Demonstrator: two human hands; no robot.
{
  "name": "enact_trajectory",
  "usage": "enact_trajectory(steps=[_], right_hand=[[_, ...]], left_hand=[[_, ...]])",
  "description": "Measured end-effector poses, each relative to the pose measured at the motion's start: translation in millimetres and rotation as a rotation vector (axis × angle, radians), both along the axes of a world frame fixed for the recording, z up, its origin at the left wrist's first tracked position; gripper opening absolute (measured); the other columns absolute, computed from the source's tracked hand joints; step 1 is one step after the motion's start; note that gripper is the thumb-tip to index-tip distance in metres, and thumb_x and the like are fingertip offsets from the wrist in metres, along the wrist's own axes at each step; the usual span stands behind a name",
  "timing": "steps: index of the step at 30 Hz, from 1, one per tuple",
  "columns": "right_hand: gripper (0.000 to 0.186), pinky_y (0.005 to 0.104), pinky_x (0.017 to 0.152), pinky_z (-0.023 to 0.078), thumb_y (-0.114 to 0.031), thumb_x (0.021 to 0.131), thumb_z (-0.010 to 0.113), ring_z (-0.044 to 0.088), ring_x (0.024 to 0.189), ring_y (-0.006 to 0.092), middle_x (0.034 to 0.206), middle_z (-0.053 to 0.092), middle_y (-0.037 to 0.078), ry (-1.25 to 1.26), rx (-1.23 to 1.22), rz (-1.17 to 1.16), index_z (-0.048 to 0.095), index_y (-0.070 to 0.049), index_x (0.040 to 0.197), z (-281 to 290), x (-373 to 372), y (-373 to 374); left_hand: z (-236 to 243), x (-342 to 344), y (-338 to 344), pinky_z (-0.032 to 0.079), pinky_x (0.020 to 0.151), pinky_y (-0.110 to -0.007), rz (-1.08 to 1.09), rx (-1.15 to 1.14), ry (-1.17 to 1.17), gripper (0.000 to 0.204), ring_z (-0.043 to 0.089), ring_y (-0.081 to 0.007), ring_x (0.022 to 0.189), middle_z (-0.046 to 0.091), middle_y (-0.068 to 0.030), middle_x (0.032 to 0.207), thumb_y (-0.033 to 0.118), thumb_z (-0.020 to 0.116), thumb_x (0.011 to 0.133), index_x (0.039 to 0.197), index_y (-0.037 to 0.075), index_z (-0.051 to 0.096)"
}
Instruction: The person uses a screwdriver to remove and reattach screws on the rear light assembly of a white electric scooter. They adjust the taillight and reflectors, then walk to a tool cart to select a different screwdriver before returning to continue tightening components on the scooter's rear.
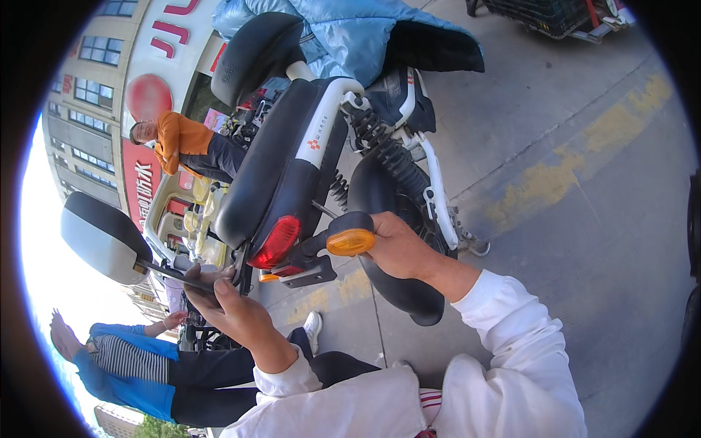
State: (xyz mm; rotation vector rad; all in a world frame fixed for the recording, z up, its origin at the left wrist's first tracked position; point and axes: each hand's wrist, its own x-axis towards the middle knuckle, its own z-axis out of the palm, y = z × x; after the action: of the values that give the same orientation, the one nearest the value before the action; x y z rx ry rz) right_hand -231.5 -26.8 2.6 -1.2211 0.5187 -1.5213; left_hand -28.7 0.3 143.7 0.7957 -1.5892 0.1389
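A black-and-white scooter stands with its rear toward me, its long black seat (274,153) above a red tail light (276,242). My right hand (398,244) is closed at the orange turn signal (350,242) beside that light; the lamp hides some fingertips. A thin metal rod (324,209) shows just behind the signal. Left of the tail light, my left hand (237,310) is closed, thumb against fingers, on the dark stem (171,274) of a grey-and-black rounded piece (106,237). A dark bracket (307,274) sits below the tail light.
The black rear fender (401,288) and coil shock absorber (391,153) are close to my right hand. A blue quilted cover (350,33) drapes the scooter's front. One person in blue (135,365) stands at left, another in orange (182,142) farther off. Paved ground (569,292) lies right.
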Motion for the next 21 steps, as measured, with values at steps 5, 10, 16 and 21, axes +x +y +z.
enact_trajectory(steps=[5, 10, 16, 21], right_hand=[[0.02, 0.0368, 0.068, 0.047, -0.013, 0.095, 0.054, 0.059, 0.066, 0.0273, 0.074, 0.062, 0.016, 0.069, -0.054, -0.2, 0.069, 0.0, 0.098, -7, 7, -1], [0.018, 0.0377, 0.069, 0.048, -0.011, 0.092, 0.057, 0.06, 0.073, 0.0394, 0.083, 0.067, 0.019, 0.093, -0.056, -0.408, 0.071, -0.006, 0.103, -1, 12, 7], [0.018, 0.0338, 0.075, 0.048, -0.007, 0.09, 0.06, 0.063, 0.074, 0.0269, 0.084, 0.069, 0.015, 0.085, -0.063, -0.301, 0.071, -0.004, 0.104, 12, 1, 14], [0.017, 0.0322, 0.077, 0.048, -0.004, 0.09, 0.058, 0.064, 0.078, 0.0243, 0.086, 0.07, 0.014, 0.174, -0.038, -0.352, 0.069, -0.002, 0.103, 13, -3, 17]], left_hand=[[-1, -7, 1, 0.046, 0.086, -0.029, 0.005, -0.008, 0.041, 0.065, 0.056, -0.0153, 0.088, 0.053, -0.0061, 0.094, 0.04, 0.066, 0.089, 0.13, -0.006, 0.045], [-4, -12, 1, 0.048, 0.085, -0.031, 0.038, -0.027, 0.075, 0.065, 0.056, -0.0156, 0.089, 0.052, -0.0058, 0.094, 0.039, 0.066, 0.09, 0.132, -0.005, 0.044], [-18, 1, -7, 0.045, 0.096, -0.034, -0.281, -0.018, 0.084, 0.068, 0.055, -0.0177, 0.104, 0.053, -0.0098, 0.107, 0.038, 0.066, 0.093, 0.139, -0.004, 0.037], [-97, 19, -6, 0.041, 0.101, -0.037, -0.44, 0.085, 0.284, 0.045, 0.051, -0.0205, 0.112, 0.05, -0.0113, 0.117, 0.032, 0.055, 0.096, 0.127, 0.003, 0.042]])
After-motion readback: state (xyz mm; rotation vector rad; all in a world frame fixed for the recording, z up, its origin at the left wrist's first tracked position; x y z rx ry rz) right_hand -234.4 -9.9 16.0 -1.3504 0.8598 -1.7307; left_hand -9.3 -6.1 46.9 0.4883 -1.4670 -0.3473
